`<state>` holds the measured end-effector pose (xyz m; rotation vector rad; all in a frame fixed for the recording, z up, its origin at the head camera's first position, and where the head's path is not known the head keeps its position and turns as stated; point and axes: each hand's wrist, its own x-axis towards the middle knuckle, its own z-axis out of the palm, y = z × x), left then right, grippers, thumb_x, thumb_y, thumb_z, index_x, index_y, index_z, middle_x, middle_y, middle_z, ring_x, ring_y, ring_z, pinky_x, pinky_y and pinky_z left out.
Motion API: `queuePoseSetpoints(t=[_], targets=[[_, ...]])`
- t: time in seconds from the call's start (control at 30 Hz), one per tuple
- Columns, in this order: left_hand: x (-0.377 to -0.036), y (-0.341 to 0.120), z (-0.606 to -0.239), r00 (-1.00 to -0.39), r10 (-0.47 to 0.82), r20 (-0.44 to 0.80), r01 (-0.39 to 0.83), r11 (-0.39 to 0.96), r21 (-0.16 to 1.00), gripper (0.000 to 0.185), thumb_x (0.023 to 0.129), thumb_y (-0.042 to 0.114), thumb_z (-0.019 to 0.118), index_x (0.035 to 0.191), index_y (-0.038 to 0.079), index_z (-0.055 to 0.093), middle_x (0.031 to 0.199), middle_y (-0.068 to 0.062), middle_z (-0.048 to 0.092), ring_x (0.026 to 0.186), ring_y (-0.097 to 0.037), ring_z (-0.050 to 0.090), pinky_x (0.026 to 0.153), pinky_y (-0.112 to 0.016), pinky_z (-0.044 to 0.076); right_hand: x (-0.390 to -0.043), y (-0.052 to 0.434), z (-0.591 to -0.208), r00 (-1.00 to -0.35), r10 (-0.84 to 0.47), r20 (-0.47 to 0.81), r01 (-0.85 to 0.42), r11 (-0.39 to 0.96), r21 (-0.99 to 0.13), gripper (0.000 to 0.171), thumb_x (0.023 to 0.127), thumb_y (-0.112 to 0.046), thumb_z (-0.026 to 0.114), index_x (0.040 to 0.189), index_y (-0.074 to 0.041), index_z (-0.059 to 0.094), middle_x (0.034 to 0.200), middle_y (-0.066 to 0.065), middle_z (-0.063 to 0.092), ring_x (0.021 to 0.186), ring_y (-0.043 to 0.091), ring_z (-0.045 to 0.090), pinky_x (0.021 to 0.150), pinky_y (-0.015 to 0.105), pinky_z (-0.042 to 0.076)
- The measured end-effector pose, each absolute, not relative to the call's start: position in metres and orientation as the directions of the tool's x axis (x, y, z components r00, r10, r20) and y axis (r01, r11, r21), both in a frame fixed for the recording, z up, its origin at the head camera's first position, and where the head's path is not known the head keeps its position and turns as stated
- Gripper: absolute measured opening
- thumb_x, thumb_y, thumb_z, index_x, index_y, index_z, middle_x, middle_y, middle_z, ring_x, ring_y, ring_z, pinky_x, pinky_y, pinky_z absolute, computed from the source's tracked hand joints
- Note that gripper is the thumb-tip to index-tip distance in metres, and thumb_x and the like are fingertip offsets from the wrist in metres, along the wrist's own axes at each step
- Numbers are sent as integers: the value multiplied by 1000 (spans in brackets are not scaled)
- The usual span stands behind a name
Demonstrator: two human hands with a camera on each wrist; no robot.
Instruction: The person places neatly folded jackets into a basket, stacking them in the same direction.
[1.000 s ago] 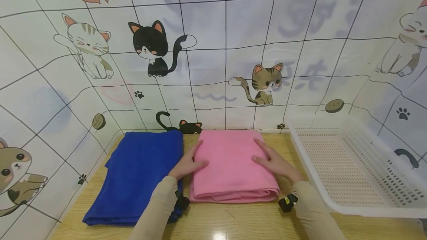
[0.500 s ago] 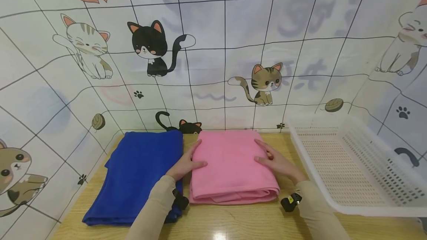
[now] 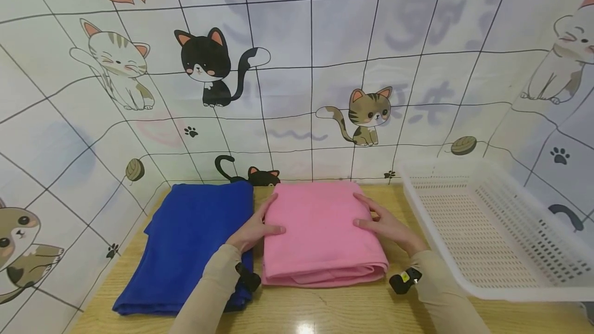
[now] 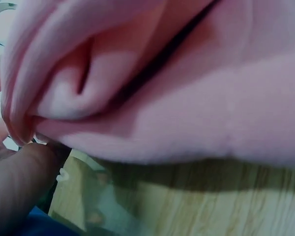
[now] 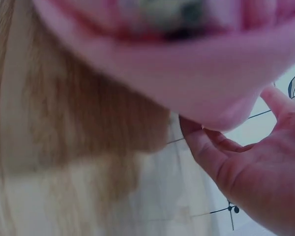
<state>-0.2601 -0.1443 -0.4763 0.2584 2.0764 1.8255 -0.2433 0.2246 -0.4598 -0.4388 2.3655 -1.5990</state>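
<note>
A folded pink cloth (image 3: 320, 231), thick and layered at its front edge, lies in the middle of the table in the head view. My left hand (image 3: 254, 229) grips its left side, thumb on top and fingers along the edge. On the opposite side my right hand (image 3: 389, 228) holds it the same way, thumb on the upper face. The left wrist view shows the cloth's rolled layers (image 4: 211, 98) close up, with part of the left hand (image 4: 22, 182) at the corner. From the right wrist, fingers of the right hand (image 5: 255, 167) touch the cloth's edge (image 5: 187, 73); some fingertips are hidden.
A folded blue cloth (image 3: 195, 241) lies on the left, partly under my left forearm. To the right stands a white perforated plastic basket (image 3: 441, 246). A wall covering with cartoon cats (image 3: 287, 92) closes off the back of the wooden table (image 3: 334, 308).
The left hand has shifted slightly left, and the pink cloth's left edge has spread that way with it. My right hand has barely moved. The view has drifted a little.
</note>
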Motion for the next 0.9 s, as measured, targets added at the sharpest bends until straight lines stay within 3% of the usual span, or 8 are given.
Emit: queuePoseSetpoints(t=[0.23, 0.4, 0.57, 0.8, 0.9], targets=[[-256, -143, -473, -907, 384, -172, -102, 195, 976, 95, 77, 11, 79, 153, 31, 25, 157, -13, 8, 134, -36, 29, 107, -53, 28, -240, 221, -450, -922, -385, -24, -135, 380, -915, 79, 90, -27, 68, 155, -23, 23, 155, 26, 13, 120, 52, 42, 84, 47, 49], [-253, -142, -469, -920, 376, -111, -17, 244, 970, 85, 78, 9, 77, 150, 23, 35, 151, -20, 23, 124, -36, 41, 101, -49, 36, -238, 216, -445, -919, -393, 11, -177, 391, -903, 76, 91, -28, 66, 154, -21, 25, 158, 21, 7, 130, 55, 28, 93, 57, 43], [-252, -142, -466, -937, 338, -85, 7, 264, 965, 82, 77, 9, 77, 149, 25, 39, 148, -17, 30, 121, -34, 43, 98, -48, 37, -238, 211, -441, -918, -394, 32, -204, 402, -893, 74, 91, -28, 65, 154, -19, 27, 158, 20, 7, 135, 54, 19, 98, 64, 35], [-250, -143, -456, -952, 298, -68, 2, 229, 973, 82, 77, 9, 78, 146, 31, 41, 147, -12, 33, 119, -32, 44, 96, -45, 38, -239, 207, -438, -922, -385, 49, -204, 373, -905, 75, 91, -23, 66, 154, -16, 26, 158, 22, 8, 133, 55, 23, 90, 56, 46], [-249, -145, -449, -954, 293, -59, 0, 200, 980, 83, 76, 6, 78, 147, 29, 41, 146, -12, 34, 118, -32, 45, 95, -43, 39, -240, 205, -435, -927, -371, 59, -208, 377, -903, 74, 91, -26, 66, 154, -18, 28, 158, 21, 10, 133, 53, 24, 92, 58, 44]])
